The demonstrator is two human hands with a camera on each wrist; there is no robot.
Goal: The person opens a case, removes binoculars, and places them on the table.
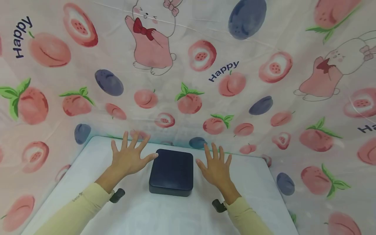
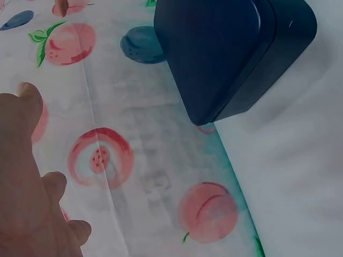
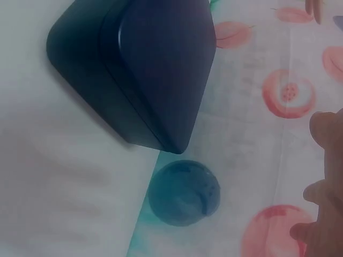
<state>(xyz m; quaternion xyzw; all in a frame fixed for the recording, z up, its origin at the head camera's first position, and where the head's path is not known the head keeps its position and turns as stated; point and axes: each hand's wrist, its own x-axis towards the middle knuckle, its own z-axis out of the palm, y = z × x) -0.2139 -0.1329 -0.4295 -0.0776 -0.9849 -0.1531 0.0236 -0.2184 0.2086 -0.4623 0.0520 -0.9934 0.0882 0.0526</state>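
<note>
A dark navy box with rounded corners and a lid seam [image 1: 171,169] sits on the white table between the two hands. My left hand [image 1: 127,160] is spread at its left, the thumb tip overlapping the box's upper left corner in the head view. On the other side, my right hand [image 1: 216,168] has its fingers spread apart, its thumb a little off the box's right edge. Neither hand holds anything. Both wrist views show the box [image 2: 214,53] from its sides, with part of the left hand [image 2: 32,187] and of the right hand [image 3: 329,182] at the frame edges.
The white tabletop [image 1: 132,209] extends in front of and beside the box. Behind the table and at both sides hangs a pale curtain [image 1: 199,19] printed with peaches, rabbits and blue fruit. Dark wrist cameras [image 1: 117,195] sit at the yellow sleeves [image 1: 79,209].
</note>
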